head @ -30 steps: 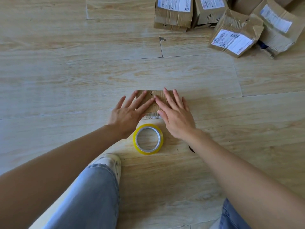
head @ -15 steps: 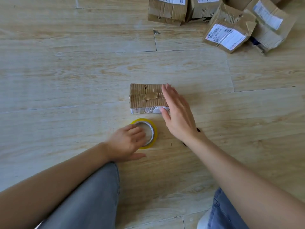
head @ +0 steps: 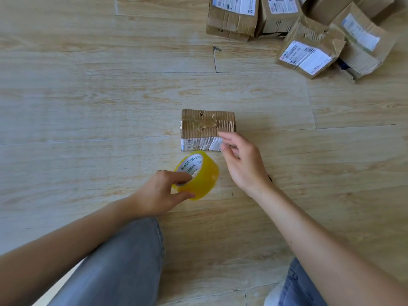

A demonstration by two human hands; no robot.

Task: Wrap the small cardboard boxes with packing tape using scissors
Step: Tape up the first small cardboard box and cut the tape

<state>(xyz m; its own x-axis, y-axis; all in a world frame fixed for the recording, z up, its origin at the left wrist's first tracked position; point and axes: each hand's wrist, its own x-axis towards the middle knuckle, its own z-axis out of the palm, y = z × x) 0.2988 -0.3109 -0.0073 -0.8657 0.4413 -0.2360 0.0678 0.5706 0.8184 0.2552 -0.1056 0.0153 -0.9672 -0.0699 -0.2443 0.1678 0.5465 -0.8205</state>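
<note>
Both bare forearms reach forward from the bottom corners. The left hand (head: 157, 195) is curled, its fingers (head: 176, 176) above and thumb below pinching a roll it holds tilted. The right hand (head: 241, 161) hovers loose, fingers half bent and spread, gripping nothing.

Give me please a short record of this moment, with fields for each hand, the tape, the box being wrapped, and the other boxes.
left hand: left hand grips the yellow tape roll, index finger through its core, thumb under it
right hand: right hand open, fingers loosely curled over the near right corner of the small cardboard box; contact unclear
tape roll: tilted on edge, just in front of the box
small cardboard box: lies on the wooden floor, torn top, white label on near side
other boxes: pile of labelled cardboard boxes, far right
scissors: not visible
</note>
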